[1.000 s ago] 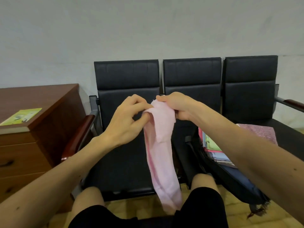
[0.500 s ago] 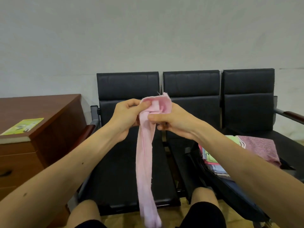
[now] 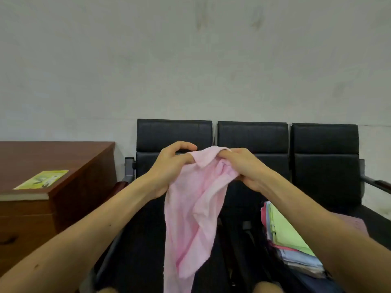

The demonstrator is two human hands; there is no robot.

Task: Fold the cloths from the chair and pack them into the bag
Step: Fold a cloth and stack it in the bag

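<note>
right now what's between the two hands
Head view: the pink cloth, its top edge stretched from the left hand to the right hand, both pinching it.

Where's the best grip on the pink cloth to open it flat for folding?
Probably the top hem of the pink cloth, pinched at its two ends from above, one per hand. It hangs limp and bunched because the left hand and right hand hold it close together; a wider hold should let it hang flat.

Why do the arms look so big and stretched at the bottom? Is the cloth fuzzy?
Head view: the wide-angle lens stretches the forearms toward the bottom corners; the pink cloth looks slightly soft where the left hand and right hand pinch it; lighting is flat, with no glare on the chairs.
</note>
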